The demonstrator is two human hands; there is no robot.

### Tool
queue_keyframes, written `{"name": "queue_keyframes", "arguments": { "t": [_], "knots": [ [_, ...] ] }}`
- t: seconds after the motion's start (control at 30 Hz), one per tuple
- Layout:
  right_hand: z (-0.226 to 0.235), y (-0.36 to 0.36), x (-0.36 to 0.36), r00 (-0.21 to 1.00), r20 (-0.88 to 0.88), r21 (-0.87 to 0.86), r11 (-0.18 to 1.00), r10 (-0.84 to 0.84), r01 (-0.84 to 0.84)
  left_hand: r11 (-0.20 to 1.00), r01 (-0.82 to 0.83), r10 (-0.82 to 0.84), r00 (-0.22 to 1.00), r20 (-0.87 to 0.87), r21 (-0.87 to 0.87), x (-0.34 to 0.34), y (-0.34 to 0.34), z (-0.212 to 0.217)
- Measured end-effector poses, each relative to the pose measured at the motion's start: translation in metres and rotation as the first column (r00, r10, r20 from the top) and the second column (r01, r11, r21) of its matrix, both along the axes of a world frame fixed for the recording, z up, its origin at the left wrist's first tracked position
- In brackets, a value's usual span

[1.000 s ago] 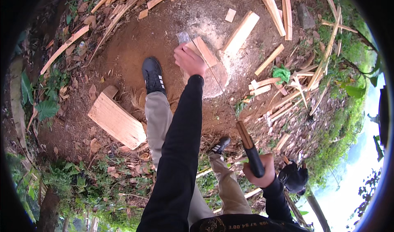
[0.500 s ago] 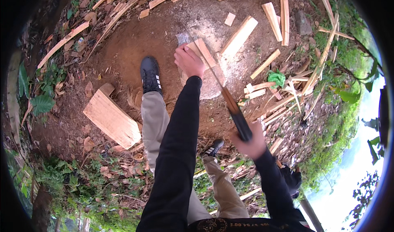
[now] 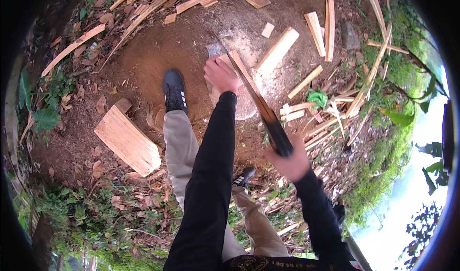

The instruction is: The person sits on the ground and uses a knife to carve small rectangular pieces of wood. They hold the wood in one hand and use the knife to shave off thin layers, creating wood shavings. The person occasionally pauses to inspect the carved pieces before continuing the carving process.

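Note:
My left hand [image 3: 221, 74] grips the top of a pale strip of split wood [image 3: 238, 64] that stands on a round, pale chopping block [image 3: 247, 110] on bare earth. My right hand [image 3: 290, 163] is closed on the dark handle of a long machete [image 3: 265, 112]. Its blade runs up and to the left, along the wood strip and just right of my left hand. Whether the blade's edge touches the wood I cannot tell. Both arms are in black sleeves.
A wide flat plank [image 3: 127, 139] lies on the ground to the left. Split wood pieces [image 3: 278, 50] and thin offcuts [image 3: 335, 117] are scattered behind and right of the block, with a green scrap [image 3: 317, 97] among them. My black shoe [image 3: 174, 90] stands beside the block.
My right hand has swung the machete from low at my right side up and forward, so that the blade now lies over the wood strip. The left hand has stayed on the wood.

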State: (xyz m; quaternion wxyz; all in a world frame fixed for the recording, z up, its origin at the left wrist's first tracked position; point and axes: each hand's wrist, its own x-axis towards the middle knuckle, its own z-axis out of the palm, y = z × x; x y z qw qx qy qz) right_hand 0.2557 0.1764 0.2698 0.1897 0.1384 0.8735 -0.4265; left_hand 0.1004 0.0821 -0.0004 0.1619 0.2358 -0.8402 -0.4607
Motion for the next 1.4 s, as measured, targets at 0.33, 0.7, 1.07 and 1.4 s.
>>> {"name": "queue_keyframes", "arguments": {
  "t": [0.33,0.7,1.07,1.4],
  "knots": [
    [-0.010,-0.001,0.000,0.998,0.032,-0.030,0.998,-0.058,0.059,0.999,0.033,-0.033,0.999,0.016,0.027,0.001,0.001,0.003],
    [-0.011,-0.001,0.012,1.000,0.010,-0.081,0.997,-0.002,0.003,1.000,0.026,-0.026,1.000,0.004,-0.009,0.007,0.004,0.006],
    [-0.025,-0.003,0.001,0.991,0.005,-0.031,0.990,-0.136,0.136,1.000,0.030,-0.030,1.000,-0.004,-0.008,-0.002,-0.003,0.001],
    [-0.013,-0.016,0.002,0.971,0.024,-0.029,0.971,-0.238,0.239,0.999,0.047,-0.047,0.999,-0.017,0.016,0.002,0.005,0.006]
  ]
}}
